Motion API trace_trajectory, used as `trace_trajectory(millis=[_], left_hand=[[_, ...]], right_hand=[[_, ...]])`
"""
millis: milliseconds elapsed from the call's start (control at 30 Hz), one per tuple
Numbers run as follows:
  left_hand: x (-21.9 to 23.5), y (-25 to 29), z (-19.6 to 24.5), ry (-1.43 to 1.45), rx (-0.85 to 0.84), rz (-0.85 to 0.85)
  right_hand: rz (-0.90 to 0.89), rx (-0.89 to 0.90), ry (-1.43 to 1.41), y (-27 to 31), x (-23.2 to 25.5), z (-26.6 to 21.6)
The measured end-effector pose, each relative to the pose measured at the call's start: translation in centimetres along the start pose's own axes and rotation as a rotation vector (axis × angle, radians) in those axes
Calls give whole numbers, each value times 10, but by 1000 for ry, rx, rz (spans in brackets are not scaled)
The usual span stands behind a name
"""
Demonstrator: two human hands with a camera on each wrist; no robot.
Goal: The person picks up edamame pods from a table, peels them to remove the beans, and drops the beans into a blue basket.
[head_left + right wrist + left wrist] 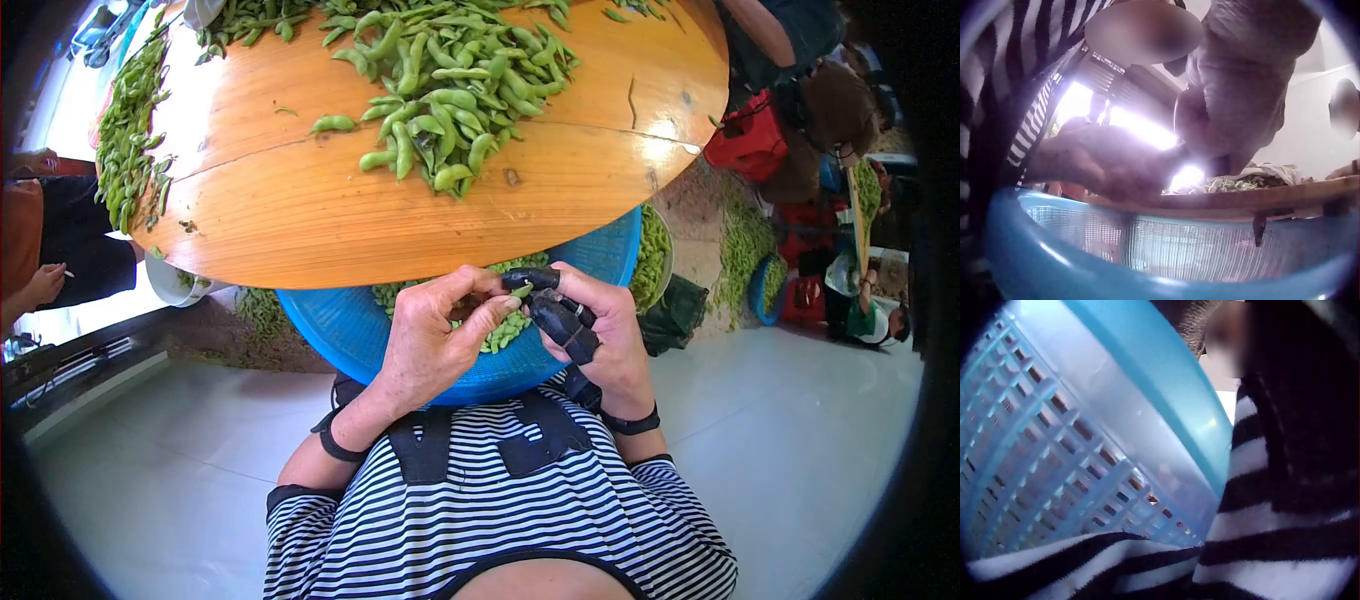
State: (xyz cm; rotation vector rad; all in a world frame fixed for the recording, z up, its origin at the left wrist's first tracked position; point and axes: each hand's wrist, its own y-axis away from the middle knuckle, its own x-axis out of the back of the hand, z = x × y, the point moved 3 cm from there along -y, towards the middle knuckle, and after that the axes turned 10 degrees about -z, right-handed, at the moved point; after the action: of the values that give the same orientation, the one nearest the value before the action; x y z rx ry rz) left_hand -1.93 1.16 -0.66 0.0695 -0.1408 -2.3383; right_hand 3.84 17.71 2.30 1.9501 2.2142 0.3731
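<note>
In the head view, both hands meet over a blue plastic basket (318, 335), close to the table edge. A small green soybean pod (522, 291) is pinched between them. The left hand (430, 330) has its thumb and curled forefinger at the pod's near side. Black coverings wrap the thumb and some fingers of the right hand (610, 315), which grips the pod from the other side. Shelled green beans (507, 333) lie in the basket below, partly hidden by the hands. The left wrist view shows the basket's slotted wall (1054, 444) against a striped shirt (1254, 512).
A wooden table (270, 225) bears a heap of pods (450, 95), with more along its left edge (130, 130). Another container of pods (652, 255) stands right of the basket. A white bucket (172, 283) is at left. Other people sit at both sides.
</note>
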Motion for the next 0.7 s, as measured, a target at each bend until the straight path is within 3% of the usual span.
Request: trace_trajectory(millis=[133, 167, 200, 233, 300, 333, 367, 433, 500, 533, 633, 700], left_hand=[[4, 2, -3, 212, 131, -67], [4, 2, -5, 501, 232, -118], [1, 2, -6, 790, 332, -169], [0, 3, -11, 790, 335, -169], [-9, 3, -20, 1173, 247, -325], [-10, 4, -19, 1173, 249, -326], [-8, 4, -19, 1062, 284, -253], [-8, 7, -13, 949, 319, -181], [-6, 6, 1, 193, 147, -8], [-10, 6, 0, 193, 150, -6], [-10, 4, 3, -187, -69, 52], [-7, 3, 3, -223, -110, 69]], right_hand=[[-67, 46, 6, -1, 4, 3], [-67, 43, 4, 0, 7, 5], [-126, -5, -199, 1, 7, 8], [-185, -53, -402, 2, 5, 10], [-173, -68, -463, 4, 3, 9], [-162, -83, -523, 5, 2, 9], [-160, -83, -525, 5, 1, 9], [-11, -35, -117, 5, 2, 8], [28, -47, -81, 5, -2, 5], [64, -59, -44, 5, -3, 3], [84, 12, 137, 4, -8, -2], [95, 14, 143, 5, -11, 0]])
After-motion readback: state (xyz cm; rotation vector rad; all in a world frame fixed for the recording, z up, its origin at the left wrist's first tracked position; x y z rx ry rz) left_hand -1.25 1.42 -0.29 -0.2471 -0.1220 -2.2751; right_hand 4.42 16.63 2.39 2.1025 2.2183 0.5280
